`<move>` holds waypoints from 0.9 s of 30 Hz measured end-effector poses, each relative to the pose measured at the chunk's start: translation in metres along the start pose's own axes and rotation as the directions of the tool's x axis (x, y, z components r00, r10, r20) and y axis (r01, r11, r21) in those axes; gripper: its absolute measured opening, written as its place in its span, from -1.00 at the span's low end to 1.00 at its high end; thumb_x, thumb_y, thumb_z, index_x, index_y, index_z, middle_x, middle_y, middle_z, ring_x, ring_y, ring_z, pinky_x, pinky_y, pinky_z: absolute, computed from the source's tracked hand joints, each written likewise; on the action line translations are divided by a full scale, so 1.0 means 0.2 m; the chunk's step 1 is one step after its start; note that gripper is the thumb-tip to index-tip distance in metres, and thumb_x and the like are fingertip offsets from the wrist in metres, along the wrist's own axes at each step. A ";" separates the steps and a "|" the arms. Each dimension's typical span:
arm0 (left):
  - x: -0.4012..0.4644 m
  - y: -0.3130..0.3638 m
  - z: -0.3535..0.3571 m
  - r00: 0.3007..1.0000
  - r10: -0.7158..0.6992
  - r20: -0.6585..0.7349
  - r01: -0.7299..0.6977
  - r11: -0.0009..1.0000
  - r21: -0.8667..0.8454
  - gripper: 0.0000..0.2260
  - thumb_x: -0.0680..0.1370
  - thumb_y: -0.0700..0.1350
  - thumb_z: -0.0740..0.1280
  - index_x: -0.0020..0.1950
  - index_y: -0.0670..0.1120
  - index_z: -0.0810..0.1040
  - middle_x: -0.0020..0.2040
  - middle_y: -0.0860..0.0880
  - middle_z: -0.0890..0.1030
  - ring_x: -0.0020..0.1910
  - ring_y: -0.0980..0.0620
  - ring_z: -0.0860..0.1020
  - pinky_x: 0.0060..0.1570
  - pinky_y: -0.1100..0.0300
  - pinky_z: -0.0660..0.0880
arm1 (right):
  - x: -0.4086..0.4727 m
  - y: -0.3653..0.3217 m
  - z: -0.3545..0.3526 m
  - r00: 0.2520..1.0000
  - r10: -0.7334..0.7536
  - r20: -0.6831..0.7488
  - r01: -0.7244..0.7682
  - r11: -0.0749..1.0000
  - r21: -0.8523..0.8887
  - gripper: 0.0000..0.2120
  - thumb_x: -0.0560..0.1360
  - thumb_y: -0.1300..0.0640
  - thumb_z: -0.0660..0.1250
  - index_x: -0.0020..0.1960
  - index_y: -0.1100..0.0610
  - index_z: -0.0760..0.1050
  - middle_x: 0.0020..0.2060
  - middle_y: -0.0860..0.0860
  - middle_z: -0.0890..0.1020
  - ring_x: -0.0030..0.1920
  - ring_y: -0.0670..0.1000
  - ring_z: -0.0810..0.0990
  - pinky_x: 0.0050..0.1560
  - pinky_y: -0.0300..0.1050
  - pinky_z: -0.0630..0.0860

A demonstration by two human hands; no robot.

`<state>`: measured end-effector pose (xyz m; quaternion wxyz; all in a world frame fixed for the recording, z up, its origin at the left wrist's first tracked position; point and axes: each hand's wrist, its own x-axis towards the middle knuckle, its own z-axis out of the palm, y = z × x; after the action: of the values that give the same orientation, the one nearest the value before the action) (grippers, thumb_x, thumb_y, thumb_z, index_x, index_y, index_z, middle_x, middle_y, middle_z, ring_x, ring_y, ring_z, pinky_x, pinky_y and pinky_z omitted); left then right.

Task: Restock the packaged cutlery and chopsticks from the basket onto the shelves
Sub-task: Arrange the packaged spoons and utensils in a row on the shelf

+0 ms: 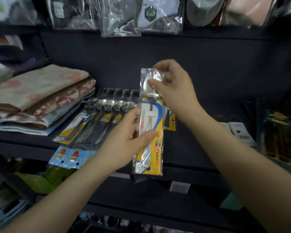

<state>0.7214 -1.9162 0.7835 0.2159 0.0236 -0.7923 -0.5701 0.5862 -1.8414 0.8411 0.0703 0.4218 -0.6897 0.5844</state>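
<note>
A packaged spoon (149, 125), sealed in clear plastic over a yellow, blue and white card, is held nearly upright in front of the dark shelf (200, 148), bowl end up. The right hand (173, 86) pinches the top of the pack, its thumb pressed on the plastic over the spoon's bowl and its fingers curled behind the upper edge. The left hand (124, 140) grips the pack lower down, from the left side, with the thumb laid across the card's front about mid-length and the fingers hidden behind it. Both forearms reach up from the lower corners of the view, bare, converging on the pack.

Just left of and behind the held pack, a row of matching spoon packs (97, 121) lies fanned on the shelf, overlapping each other, bowls pointing back. Beside them to the left sits a stack of folded towels (39, 96). Clear-bagged goods (121, 17) hang above the shelf.
</note>
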 end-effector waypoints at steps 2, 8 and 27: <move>-0.01 -0.01 -0.01 0.999 -0.033 0.008 0.033 0.999 -0.011 -0.57 0.46 -0.15 0.36 0.25 0.17 0.33 -0.12 0.07 0.69 -0.18 0.07 0.65 -0.12 0.14 0.57 | 0.03 0.07 0.02 0.989 0.146 0.022 -0.147 0.988 0.054 -0.85 0.43 0.20 0.38 -0.11 -0.01 0.46 -0.12 -0.01 0.62 -0.15 0.02 0.60 -0.21 -0.04 0.57; -0.02 -0.11 -0.13 0.995 0.053 0.083 -0.093 0.776 0.624 -0.47 0.34 0.31 0.27 0.25 0.14 0.42 -0.04 0.21 0.44 -0.05 0.30 0.45 -0.07 0.46 0.38 | 0.07 0.30 0.06 0.910 0.415 -0.007 -0.415 0.909 0.027 -0.84 0.53 0.23 0.24 -0.18 0.03 0.38 -0.25 0.00 0.49 -0.39 -0.05 0.40 -0.58 -0.26 0.32; 0.03 -0.22 -0.23 0.872 -0.111 0.476 -0.356 0.523 0.774 -0.19 0.22 0.51 -0.01 0.42 0.22 0.18 0.49 0.11 0.13 0.44 0.11 0.14 0.34 0.17 0.22 | 0.03 0.46 0.11 0.912 0.409 0.021 -0.329 0.762 -0.558 -0.84 0.51 0.21 0.28 0.03 0.22 0.58 0.02 0.14 0.64 -0.05 0.05 0.57 -0.11 -0.16 0.46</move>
<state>0.7248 -1.9749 0.7572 0.0197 -0.0716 -0.9936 -0.0857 0.5293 -1.8670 0.7699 0.0210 0.2805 -0.8991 0.3353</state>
